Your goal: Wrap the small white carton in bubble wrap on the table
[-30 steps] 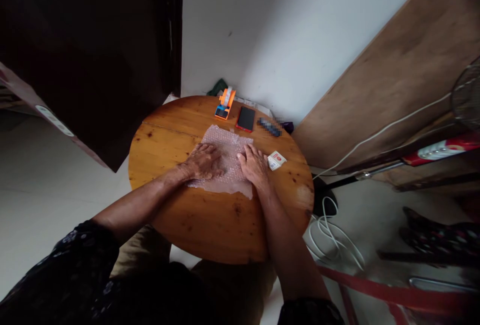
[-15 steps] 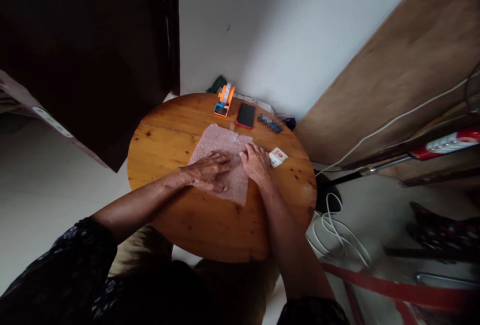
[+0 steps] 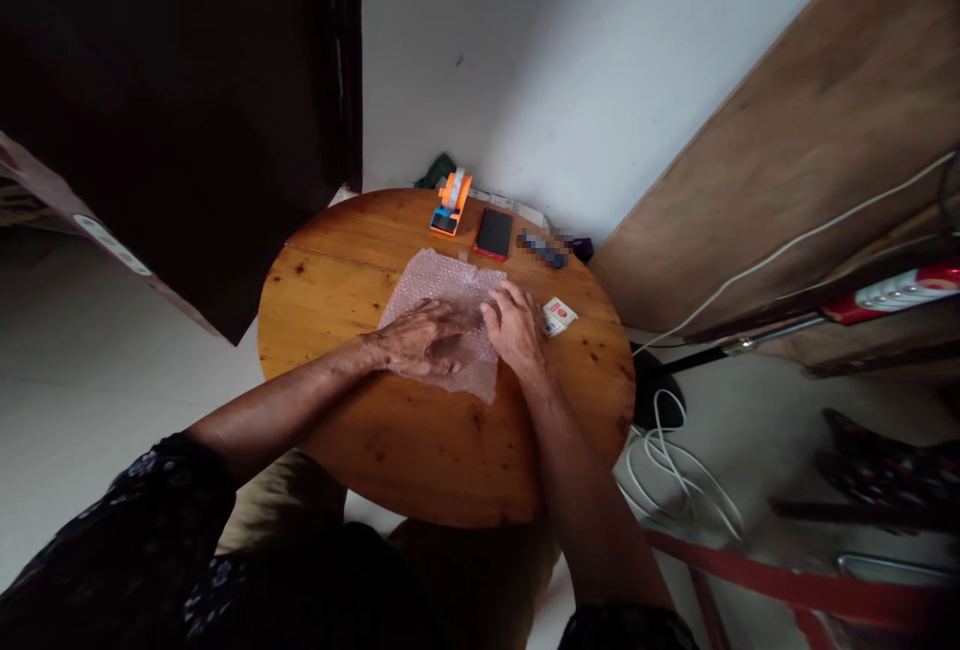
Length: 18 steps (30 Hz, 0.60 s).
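Observation:
A sheet of clear, pinkish bubble wrap (image 3: 431, 277) lies flat on the round wooden table (image 3: 420, 460). My left hand (image 3: 424, 338) rests across its left and middle part, palm down with fingers stretched out. On the right edge of the wrap lies my right hand (image 3: 517, 325), fingers spread and slightly bent, pressing on the sheet. Just beyond that hand is a small white packet with red print (image 3: 559, 316), flat on the wood. I see no object between the fingers of either hand.
Along the table's far side stand an orange and blue tape dispenser (image 3: 450, 202), a black phone in a red case (image 3: 493, 233) and a dark, blurred-out item (image 3: 543, 249). A white wall (image 3: 540, 60) rises behind. White cable (image 3: 660, 460) coils on the floor at right.
My left fingers have shifted slightly over the bubble wrap, and the right hand has edged a little upward along its edge. The view has moved slightly. Other items stay put.

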Motion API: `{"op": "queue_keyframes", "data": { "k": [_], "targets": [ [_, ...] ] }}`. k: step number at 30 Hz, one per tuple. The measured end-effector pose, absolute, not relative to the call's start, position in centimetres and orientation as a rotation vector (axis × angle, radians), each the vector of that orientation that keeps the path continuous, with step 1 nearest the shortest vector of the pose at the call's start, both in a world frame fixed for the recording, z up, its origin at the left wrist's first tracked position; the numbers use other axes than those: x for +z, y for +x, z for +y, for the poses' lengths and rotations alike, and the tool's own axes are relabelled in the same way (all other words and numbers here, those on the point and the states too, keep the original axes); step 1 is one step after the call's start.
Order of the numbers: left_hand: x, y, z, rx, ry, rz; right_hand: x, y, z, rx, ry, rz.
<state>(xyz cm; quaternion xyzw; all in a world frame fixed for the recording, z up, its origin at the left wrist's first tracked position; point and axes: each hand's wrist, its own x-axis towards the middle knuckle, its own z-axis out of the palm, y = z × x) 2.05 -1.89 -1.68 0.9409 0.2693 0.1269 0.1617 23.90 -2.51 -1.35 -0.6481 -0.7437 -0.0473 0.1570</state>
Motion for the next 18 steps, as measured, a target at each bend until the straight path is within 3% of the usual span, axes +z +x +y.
{"op": "queue_keyframes", "data": {
  "k": [7,18],
  "targets": [
    [-2.5,1.8,-1.3,0.224,2.730,0.784,-0.5,26.3,-2.1,-0.258,-1.977,-1.835],
    [-2.0,2.0,-1.6,0.199,2.705,0.818,1.6,30.4,-1.7,0.169,-2.299,-1.544]
  ]
}}
